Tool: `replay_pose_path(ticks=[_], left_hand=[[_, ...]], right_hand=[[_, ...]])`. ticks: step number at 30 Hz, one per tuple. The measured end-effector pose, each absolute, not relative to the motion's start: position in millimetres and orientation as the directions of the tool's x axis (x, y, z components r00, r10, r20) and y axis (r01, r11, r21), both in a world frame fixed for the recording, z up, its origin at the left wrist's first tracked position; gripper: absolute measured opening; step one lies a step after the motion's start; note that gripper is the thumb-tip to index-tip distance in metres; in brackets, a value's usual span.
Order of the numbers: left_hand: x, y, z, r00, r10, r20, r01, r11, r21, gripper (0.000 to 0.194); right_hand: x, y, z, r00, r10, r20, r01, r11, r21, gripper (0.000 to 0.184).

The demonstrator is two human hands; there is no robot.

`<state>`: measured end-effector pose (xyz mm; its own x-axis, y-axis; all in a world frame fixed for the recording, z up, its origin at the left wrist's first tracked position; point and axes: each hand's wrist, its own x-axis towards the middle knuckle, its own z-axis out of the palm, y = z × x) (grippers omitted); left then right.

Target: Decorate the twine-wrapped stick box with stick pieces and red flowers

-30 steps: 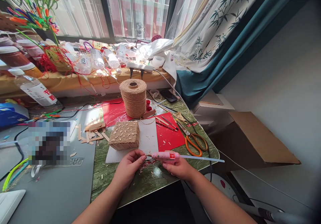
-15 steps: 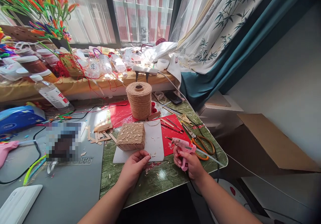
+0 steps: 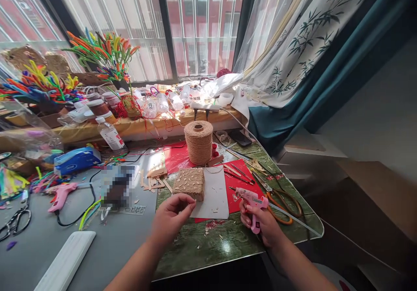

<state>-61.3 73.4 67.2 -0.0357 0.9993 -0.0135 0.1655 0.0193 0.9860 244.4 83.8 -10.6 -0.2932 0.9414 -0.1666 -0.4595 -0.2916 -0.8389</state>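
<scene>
My right hand [image 3: 260,223] is wrapped round the handle of a pink hot glue gun [image 3: 249,196]; its nozzle points left and a clear glue stick trails out behind. My left hand [image 3: 169,219] is closed in a pinch just in front of a twine-wrapped box [image 3: 189,183]. Something tiny and pale may show at the fingertips, too small to name. Small pale wood chips dot the top of the box. It stands partly on a white sheet [image 3: 216,197], and the left fingers overlap its front edge from this angle.
Behind the box stands a big twine spool [image 3: 198,147]. Orange-handled scissors [image 3: 286,204] lie right of the glue gun. Craft sticks [image 3: 155,180] are piled left of the box. A second pink glue gun [image 3: 61,195] and black scissors [image 3: 16,221] lie far left.
The view has swung left and up. My left hand, still pinched, has moved left and closer to the box. My right hand keeps hold of the glue gun.
</scene>
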Motion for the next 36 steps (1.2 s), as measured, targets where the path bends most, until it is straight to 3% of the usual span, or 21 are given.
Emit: replay_pose_path(ticks=[3,10,18,36], left_hand=[[-86.4,93.8,92.2,-0.074,0.993,0.097,0.364,-0.064,0.929,0.023],[-70.8,148.8,118.5,0.217,0.958,0.19,0.697,-0.288,0.656,0.011],[-37.3,173.8,125.3,0.298,0.954,0.041,0.895,-0.295,0.336,0.02],[-20.4,179.6,138.3,0.307,0.949,-0.072,0.939,-0.29,0.183,0.018]], right_hand=[[245.2,84.3,-12.6,-0.275,0.946,-0.172,-0.476,-0.29,-0.83,0.023],[247.8,84.3,-16.9,-0.295,0.942,-0.159,-0.482,-0.291,-0.826,0.024],[250.0,81.4,-21.1,-0.316,0.937,-0.149,-0.446,-0.285,-0.849,0.024],[251.8,83.4,-27.6,-0.332,0.931,-0.15,-0.459,-0.299,-0.837,0.021]])
